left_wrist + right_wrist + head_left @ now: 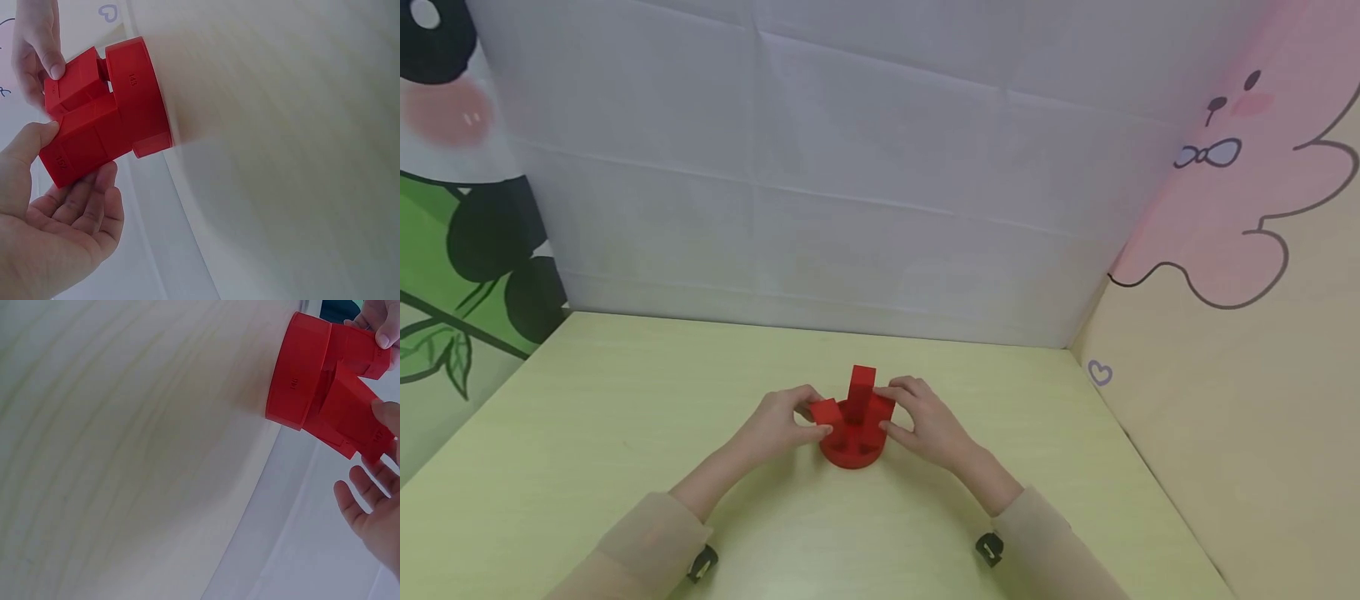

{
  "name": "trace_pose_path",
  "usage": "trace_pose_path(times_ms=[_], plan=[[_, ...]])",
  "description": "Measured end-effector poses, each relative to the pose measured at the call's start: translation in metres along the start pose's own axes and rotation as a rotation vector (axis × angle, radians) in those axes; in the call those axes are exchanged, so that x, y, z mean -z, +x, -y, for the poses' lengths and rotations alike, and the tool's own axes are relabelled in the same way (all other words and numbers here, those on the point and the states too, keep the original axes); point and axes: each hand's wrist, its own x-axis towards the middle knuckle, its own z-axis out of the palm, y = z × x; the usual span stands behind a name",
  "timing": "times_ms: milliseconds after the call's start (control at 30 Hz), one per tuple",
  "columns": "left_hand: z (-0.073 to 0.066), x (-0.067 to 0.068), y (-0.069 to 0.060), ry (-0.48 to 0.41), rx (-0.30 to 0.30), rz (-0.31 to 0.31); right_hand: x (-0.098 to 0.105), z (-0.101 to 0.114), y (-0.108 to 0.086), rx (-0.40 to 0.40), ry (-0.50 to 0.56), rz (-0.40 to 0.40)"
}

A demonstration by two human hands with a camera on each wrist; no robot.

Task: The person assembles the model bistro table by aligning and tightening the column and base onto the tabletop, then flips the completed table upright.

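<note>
In the head view a red round base stands on the table, with an upright red block at its back. My left hand pinches a red block on the base's left side, thumb opposite the fingers; the left wrist view shows that block numbered 152. On the right side, my right hand pinches another red block, which leans at an angle at the base's rim in the right wrist view. Whether these two blocks sit fully in the base is hidden.
The pale wooden table runs back to a white cloth backdrop. A pink cartoon panel borders the right, and a green and black cartoon panel the left. Dark wrist straps hang by the sleeves.
</note>
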Motion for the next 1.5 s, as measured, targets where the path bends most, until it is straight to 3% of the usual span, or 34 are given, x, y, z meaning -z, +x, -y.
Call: trace_pose_path(times_ms=[433,567,667,800,1000,1267,1500], plan=[[0.001,-0.001,0.0,-0.018,0.011,0.0,-0.005,0.009,-0.007,-0.166,-0.02,-0.069],[0.002,-0.001,0.0,-0.016,0.006,0.002,-0.004,0.008,-0.006,-0.188,0.022,-0.068],[0.002,-0.001,0.0,-0.012,-0.001,0.0,0.001,0.006,-0.006,-0.153,0.094,-0.028],[0.001,0.0,0.0,-0.008,0.001,0.0,0.009,0.001,-0.004,-0.029,0.14,0.026],[0.001,0.001,0.0,-0.007,0.002,0.001,0.018,-0.004,0.0,0.108,0.05,0.049],[0.0,0.0,0.0,-0.014,0.011,0.004,0.02,-0.007,0.0,0.074,-0.004,0.113],[0.001,0.0,0.0,-0.016,0.008,0.006,0.018,-0.005,-0.003,0.024,-0.021,0.081]])
